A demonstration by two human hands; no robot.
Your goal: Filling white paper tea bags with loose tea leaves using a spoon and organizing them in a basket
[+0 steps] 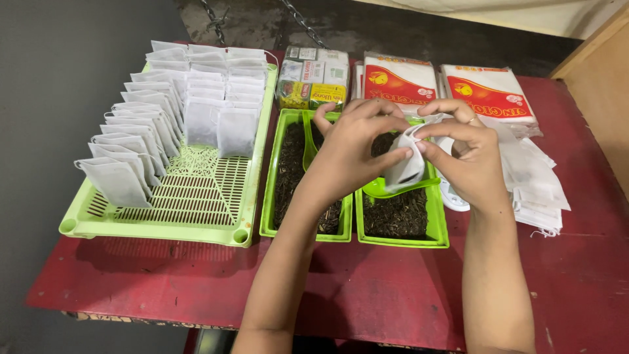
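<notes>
1. Both hands are up over the right-hand green tray of dark loose tea, and that tray is our marker for everything else.
2. The left hand hangs above the tray's left half, fingers closed in a narrow pinch on the left edge of a small white filter bag.
3. The right hand, a ring on one finger, hangs above the tray's right edge, thumb and fingers pinched on the bag's top right corner.
4. So the bag sits between the two hands, held in the air right above the tray, its mouth up; whether anything is inside it, I can't quite tell from here.
5. Just under the bag, a green scoop lies in the tray on top of the tea.
6. Touching the tray on its left is a second green tray, also full of tea.
7. Further left of that stands a big pale-green slotted basket, with rows of white bags standing upright in it.
8. Right of the tray, a loose pile of flat empty bags lies on the red table.
9. Behind the tray, two red-and-white packets lie side by side, and left of those, behind the second tray, a bundle of small boxes.
</notes>
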